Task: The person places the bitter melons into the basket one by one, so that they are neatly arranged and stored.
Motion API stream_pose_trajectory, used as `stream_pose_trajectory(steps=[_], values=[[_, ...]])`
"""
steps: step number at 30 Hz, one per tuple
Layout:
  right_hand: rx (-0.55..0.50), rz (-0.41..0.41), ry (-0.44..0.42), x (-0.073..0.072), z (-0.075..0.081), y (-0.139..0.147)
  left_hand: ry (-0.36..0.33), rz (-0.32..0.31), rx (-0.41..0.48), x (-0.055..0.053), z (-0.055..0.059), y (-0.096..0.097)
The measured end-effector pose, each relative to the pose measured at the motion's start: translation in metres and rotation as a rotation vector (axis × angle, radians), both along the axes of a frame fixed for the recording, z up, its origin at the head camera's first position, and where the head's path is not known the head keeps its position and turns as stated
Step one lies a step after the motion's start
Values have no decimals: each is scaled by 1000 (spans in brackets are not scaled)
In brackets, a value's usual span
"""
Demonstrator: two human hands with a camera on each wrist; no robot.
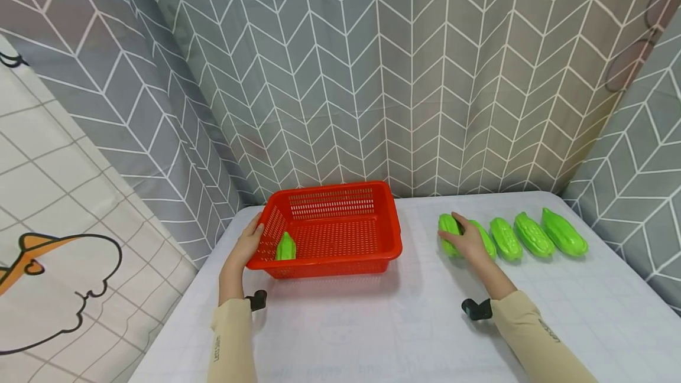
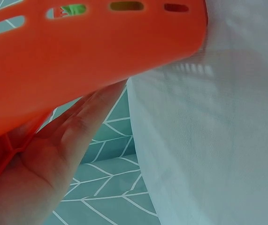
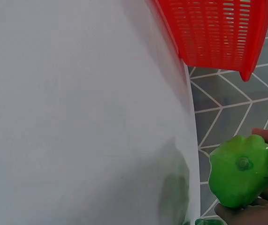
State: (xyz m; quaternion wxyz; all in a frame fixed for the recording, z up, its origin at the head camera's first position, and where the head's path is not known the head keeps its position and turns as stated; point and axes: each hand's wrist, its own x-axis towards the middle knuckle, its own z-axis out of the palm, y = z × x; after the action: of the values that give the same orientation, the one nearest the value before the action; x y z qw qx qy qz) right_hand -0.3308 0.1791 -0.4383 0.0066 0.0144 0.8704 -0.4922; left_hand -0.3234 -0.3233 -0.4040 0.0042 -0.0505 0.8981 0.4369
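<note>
A red slotted basket (image 1: 335, 268) stands on the table's left half, one green bitter melon (image 1: 286, 247) inside near its left wall. My left hand (image 1: 249, 244) grips the basket's left rim; in the left wrist view the palm (image 2: 54, 164) lies under the rim, and some fingers are hidden. To the right, my right hand (image 1: 470, 241) holds another ridged bitter melon (image 3: 241, 171) between thumb and fingers. It is the leftmost of the row, with its end facing the right wrist camera. Several more bitter melons (image 1: 505, 239) lie side by side just right of that hand.
A white cloth covers the table (image 1: 340, 330). Grey curtains (image 1: 362, 75) with white zigzag lines hang behind and at the sides. A white tiled-pattern cloth (image 1: 64, 194) with a cartoon drawing hangs at the left.
</note>
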Motion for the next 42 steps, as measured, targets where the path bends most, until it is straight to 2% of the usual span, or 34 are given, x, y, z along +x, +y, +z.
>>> stream_pose_trajectory(steps=[17, 25, 42], values=[[-53, 30, 64, -6, 23, -25, 4, -12, -14, 5, -2, -5], [-156, 58, 77, -8, 35, -43, 1, -11, -34, 5, -7, -4], [-183, 119, 163, -19, 73, -86, -6, 8, 3, 3, 3, 2]])
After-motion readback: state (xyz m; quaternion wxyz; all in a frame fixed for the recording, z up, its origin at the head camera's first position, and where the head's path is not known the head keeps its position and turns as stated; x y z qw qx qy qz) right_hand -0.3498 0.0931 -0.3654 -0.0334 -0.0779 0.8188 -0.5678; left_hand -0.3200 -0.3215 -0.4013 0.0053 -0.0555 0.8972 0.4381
